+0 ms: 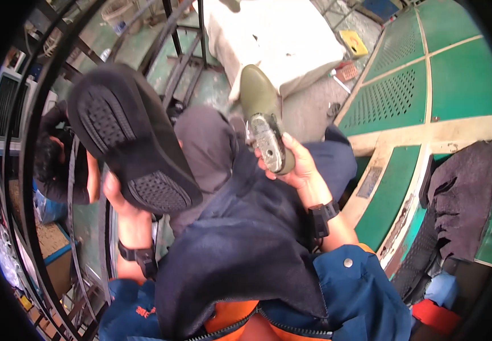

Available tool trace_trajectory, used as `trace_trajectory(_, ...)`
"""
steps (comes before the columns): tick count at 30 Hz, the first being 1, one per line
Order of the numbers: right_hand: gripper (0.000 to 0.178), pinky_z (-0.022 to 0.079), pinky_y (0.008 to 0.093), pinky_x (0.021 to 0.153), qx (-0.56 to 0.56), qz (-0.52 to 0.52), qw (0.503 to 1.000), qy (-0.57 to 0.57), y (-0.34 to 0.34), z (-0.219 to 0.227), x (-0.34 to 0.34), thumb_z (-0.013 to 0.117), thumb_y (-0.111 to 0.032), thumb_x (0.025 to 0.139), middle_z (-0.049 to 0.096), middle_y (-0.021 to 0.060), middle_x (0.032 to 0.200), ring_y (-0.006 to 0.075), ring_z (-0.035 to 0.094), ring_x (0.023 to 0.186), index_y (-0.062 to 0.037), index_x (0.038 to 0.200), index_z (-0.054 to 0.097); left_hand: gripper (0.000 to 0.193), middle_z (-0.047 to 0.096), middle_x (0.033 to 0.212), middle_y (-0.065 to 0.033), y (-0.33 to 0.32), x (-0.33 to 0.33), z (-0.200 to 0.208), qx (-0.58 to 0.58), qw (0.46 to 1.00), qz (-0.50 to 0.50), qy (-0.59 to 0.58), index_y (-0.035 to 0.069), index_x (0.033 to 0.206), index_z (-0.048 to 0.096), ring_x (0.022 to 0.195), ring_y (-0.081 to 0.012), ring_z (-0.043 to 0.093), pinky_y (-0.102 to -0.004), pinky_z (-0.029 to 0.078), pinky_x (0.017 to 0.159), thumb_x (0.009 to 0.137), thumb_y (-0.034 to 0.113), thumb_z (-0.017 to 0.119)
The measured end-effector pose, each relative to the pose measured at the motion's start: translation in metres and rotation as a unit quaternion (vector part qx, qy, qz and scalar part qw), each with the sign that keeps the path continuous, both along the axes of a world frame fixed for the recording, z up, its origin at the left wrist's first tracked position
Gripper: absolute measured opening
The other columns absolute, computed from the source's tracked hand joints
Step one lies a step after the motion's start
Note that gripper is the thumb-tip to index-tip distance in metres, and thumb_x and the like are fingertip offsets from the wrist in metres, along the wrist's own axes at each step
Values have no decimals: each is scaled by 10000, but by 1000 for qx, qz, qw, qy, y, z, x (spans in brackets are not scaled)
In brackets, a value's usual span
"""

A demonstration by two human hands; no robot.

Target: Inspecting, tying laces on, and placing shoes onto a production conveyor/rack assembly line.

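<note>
On the left, my left hand (125, 202) is closed around a black shoe (118, 96) held up off my lap. The shoe's sole faces me and shows two textured tread patches. Its front is toward the upper left, and the opening is hidden. My right hand (298, 162) grips the lower end of an olive-green shoe last (257, 88). The last points away from me, with a scuffed metal plate (268, 142) along its near part. Shoe and last are apart from each other, above my dark-clad legs (246, 210).
Black metal rack bars (41, 85) curve along the left, with another person (58, 156) bent over beyond them. A white-covered block (280, 34) stands ahead. Green metal cabinets (396, 102) line the right, with a dark cloth (464, 199) draped nearby.
</note>
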State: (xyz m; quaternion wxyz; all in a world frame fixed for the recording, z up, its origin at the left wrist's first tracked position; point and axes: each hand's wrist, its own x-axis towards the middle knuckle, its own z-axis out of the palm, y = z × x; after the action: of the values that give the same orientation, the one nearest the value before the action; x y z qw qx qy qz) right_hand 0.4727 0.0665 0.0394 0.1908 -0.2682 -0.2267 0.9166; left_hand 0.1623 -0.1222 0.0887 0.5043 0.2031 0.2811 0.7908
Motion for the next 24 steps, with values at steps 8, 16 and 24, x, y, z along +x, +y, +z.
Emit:
trace_trajectory(8, 379, 583, 329, 693, -65, -103, 952, 282, 136, 23, -96, 537, -316, 1030, 661, 227, 1156, 260, 685, 878, -13, 1258, 555, 1193, 374, 1557, -172, -12, 20, 47, -52, 976, 58, 201, 67, 1600, 193, 1409, -322, 435, -455, 378, 1152, 685, 446, 859)
trace_trajectory(16, 711, 616, 561, 761, -70, 187, 957, 210, 6, 78, -106, 282, -554, 1032, 507, 247, 1463, 392, 595, 1260, -70, 1546, 366, 778, 270, 1635, -210, 33, 14, 80, -83, 534, 107, 835, 166, 1425, 575, 1514, -475, 200, -629, 107, 1215, 749, 479, 798)
trace_trajectory(24, 713, 402, 454, 1137, 12, -38, 989, 143, -9, 66, -107, 438, -232, 915, 439, 158, 1545, 293, 489, 1375, -42, 1584, 284, 367, 657, 998, -37, 29, 47, 65, -4, 597, 135, 791, 106, 1005, 725, 1066, -237, 636, -570, 316, 1128, 701, 288, 818)
